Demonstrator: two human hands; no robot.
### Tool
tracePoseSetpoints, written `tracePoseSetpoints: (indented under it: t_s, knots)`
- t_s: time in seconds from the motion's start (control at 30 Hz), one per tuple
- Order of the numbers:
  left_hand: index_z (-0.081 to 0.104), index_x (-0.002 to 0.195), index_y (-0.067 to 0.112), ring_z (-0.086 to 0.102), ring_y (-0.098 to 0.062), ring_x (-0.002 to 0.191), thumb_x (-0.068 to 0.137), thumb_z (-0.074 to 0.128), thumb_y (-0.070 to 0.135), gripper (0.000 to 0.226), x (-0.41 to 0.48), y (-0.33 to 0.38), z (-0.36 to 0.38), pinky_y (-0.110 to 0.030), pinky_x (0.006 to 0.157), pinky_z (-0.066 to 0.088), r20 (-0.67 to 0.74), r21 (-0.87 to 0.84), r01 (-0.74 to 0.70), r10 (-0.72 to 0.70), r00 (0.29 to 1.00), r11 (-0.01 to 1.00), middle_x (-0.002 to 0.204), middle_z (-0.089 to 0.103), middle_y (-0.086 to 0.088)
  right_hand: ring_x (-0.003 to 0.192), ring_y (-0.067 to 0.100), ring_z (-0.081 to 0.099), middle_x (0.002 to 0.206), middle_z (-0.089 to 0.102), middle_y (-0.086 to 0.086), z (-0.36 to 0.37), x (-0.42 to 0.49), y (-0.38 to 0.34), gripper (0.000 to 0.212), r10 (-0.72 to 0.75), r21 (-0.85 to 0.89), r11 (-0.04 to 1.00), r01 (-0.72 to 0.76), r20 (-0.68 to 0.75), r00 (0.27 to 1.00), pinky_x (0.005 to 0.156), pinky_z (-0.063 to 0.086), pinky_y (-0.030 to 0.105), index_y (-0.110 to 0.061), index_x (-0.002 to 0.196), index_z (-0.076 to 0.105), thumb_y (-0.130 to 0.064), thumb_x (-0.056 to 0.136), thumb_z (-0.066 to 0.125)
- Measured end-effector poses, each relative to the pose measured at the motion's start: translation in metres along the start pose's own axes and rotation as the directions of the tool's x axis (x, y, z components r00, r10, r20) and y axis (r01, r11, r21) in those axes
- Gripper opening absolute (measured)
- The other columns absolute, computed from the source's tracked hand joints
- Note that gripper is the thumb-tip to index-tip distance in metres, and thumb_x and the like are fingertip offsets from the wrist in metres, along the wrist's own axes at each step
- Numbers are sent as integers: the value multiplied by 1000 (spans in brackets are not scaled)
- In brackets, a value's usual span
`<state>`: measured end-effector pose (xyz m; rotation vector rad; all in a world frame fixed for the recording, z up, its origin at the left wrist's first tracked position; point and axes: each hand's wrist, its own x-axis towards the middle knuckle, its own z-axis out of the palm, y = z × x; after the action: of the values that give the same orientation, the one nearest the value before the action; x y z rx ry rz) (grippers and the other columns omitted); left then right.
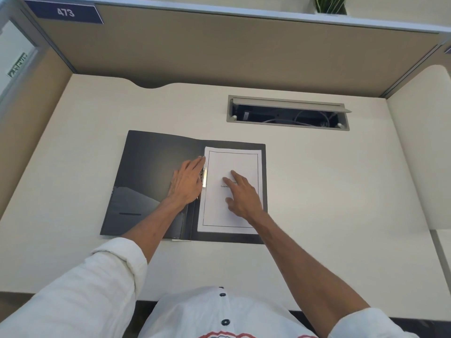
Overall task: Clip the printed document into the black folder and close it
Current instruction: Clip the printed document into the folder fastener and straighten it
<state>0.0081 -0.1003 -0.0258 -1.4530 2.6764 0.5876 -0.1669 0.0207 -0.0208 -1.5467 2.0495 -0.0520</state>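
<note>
The black folder [146, 172] lies open flat on the desk. A white printed document [234, 159] with a thin black border rests on the folder's right half. A metal clip [204, 177] runs along the spine at the paper's left edge. My left hand [188, 181] lies flat beside the clip, fingers together, fingertips touching the paper's left edge. My right hand [241, 193] rests on the middle of the page with fingers spread, pressing it down and covering part of the printed title.
The cream desk [329, 203] sits inside beige cubicle walls [219, 52]. An open cable tray [288, 113] with wires is set into the desk behind the folder. A plant [329, 4] stands on top of the partition.
</note>
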Motion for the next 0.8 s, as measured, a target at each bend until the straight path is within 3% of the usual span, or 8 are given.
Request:
tracePoseSetpoints:
  t_s: [0.13,0.23,0.4,0.5,0.63,0.8]
  knots:
    - [33,173,17,35,-27,162,103,51,-5,76,6,-1,-5,-52,125,42,49,-7,-32,32,998,999,177,39,1,172,25,19,185,11,-1,0,0,-1,72,7,11,1000,-7,3,1000,137,30,48,-28,172,32,-26,108,66]
    - [40,170,15,45,-31,154,103,54,-5,72,11,-2,-9,-51,122,47,41,-4,-52,52,998,999,170,45,-4,172,25,17,185,9,-2,1,-1,-1,72,16,23,1000,-16,5,1000,138,28,48,-29,172,31,-26,108,65]
    - [65,146,13,69,-30,118,111,56,9,36,10,-1,-18,-48,99,64,-69,-98,-20,13,997,995,145,59,-6,173,25,15,186,7,-2,2,-4,0,71,8,31,999,-8,1,1000,139,25,46,-28,173,30,-27,109,62]
    - [72,126,15,74,-28,103,113,55,14,22,4,0,-20,-46,89,65,-133,-160,11,-33,991,987,128,66,-3,173,25,14,186,7,-2,3,-5,-1,71,10,38,999,-9,-5,1000,140,23,45,-28,173,29,-26,110,62]
    - [74,118,16,74,-25,99,112,57,16,18,-12,-1,-16,-45,90,66,-152,-208,-5,-27,988,978,117,72,0,173,25,14,186,6,-2,2,-6,-2,71,6,38,999,-6,-6,1000,140,22,45,-27,173,29,-25,110,61]
    - [77,119,16,73,-20,105,109,64,25,19,-38,-5,-3,-41,98,66,-127,-238,-5,-26,992,971,122,73,1,173,24,13,186,5,-2,2,-8,-2,71,5,34,999,-5,-4,1000,140,21,44,-27,174,28,-25,111,60]
